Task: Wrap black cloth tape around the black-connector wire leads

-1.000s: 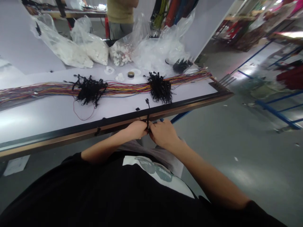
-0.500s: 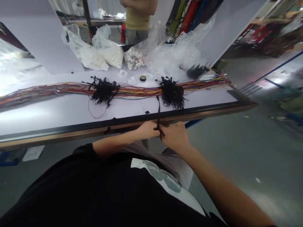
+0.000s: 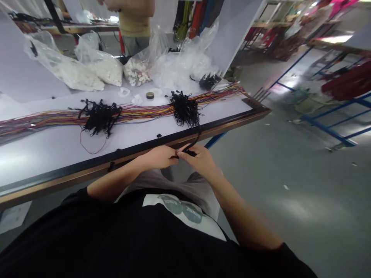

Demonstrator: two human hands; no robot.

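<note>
A black cable (image 3: pixel 197 136) runs from near the right black bundle (image 3: pixel 184 109) over the table edge to my hands. My right hand (image 3: pixel 202 159) pinches it between thumb and fingers. My left hand (image 3: pixel 162 156) is closed at its end, the fingertips almost touching those of the right; the small dark piece there is hard to make out. Long multicoloured wires (image 3: pixel 150 112) stretch across the white table, with a second black bundle (image 3: pixel 100 117) lying on them at the left. A thin red wire (image 3: pixel 93 153) loops out toward the front.
Clear bags of white parts (image 3: pixel 108 71) stand at the back, beside more crumpled plastic (image 3: pixel 181 67). A roll of tape (image 3: pixel 150 95) lies before them. The table's raised dark edge (image 3: pixel 139 148) is just beyond my hands. Behind the partition stands a person in yellow (image 3: pixel 135 25).
The view has swung right, shifting the table leftward in the picture. The black cable, upright between my hands before, now bends across my right hand.
</note>
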